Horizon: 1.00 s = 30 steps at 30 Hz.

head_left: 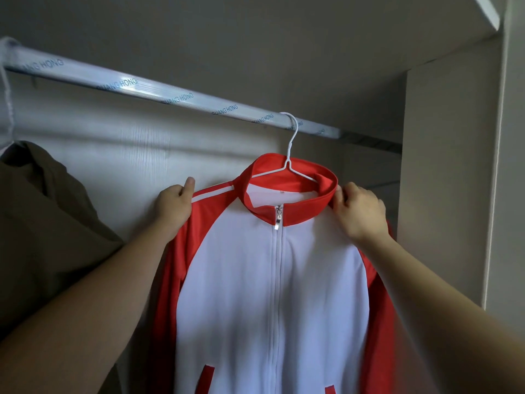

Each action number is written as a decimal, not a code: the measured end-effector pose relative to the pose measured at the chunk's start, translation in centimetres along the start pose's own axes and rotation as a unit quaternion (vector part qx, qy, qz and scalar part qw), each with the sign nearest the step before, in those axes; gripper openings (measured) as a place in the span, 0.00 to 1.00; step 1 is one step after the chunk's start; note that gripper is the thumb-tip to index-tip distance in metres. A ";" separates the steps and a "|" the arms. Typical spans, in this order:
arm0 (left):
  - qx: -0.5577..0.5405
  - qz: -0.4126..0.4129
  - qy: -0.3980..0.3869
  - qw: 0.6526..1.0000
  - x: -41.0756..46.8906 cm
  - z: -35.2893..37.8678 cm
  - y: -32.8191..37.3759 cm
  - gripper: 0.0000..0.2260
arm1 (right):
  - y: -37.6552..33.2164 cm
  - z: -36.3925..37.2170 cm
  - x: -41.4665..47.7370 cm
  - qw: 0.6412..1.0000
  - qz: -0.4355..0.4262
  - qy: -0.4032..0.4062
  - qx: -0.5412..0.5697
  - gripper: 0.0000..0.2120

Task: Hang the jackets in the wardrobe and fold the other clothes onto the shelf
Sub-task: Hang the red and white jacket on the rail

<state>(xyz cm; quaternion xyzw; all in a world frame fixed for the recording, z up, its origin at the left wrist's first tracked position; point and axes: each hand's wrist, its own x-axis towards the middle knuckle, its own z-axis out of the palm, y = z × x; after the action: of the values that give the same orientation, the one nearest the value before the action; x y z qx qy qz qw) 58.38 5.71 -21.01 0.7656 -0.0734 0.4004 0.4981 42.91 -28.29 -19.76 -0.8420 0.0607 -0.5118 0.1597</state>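
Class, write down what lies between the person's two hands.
In the head view, the red collar of the track jacket and its white wire hanger lie between the left hand and the right hand; the hanger hooks over the rail.

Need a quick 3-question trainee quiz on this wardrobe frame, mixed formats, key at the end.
1. True or false: the hook of the white wire hanger sits over the plastic-wrapped metal rail.
2. Where does the left hand grip the red and white zip-up jacket? A. pocket B. shoulder C. zip pull
3. Fill in: the fingers of the right hand pinch the jacket right beside its red ___.

Key: 1. true; 2. B; 3. collar
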 end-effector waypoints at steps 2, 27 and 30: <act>-0.006 0.008 0.012 1.000 -0.4 -0.4 -0.6 0.28 | -0.1 0.2 -0.1 1.000 0.000 0.004 0.003 0.17; -0.035 0.052 0.022 0.998 -2.6 -0.7 -1.7 0.13 | -1.9 2.0 0.5 0.999 -0.015 0.006 0.040 0.11; 0.057 0.202 0.053 0.976 -3.1 -0.2 0.5 0.12 | -1.9 2.3 0.6 0.999 -0.015 0.000 0.046 0.10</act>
<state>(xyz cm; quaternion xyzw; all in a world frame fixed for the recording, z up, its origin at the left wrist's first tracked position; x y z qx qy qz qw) 55.90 4.68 -22.75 0.7397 -0.1772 0.5363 0.3658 45.06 -26.14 -19.60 -0.8345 0.0243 -0.5164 0.1906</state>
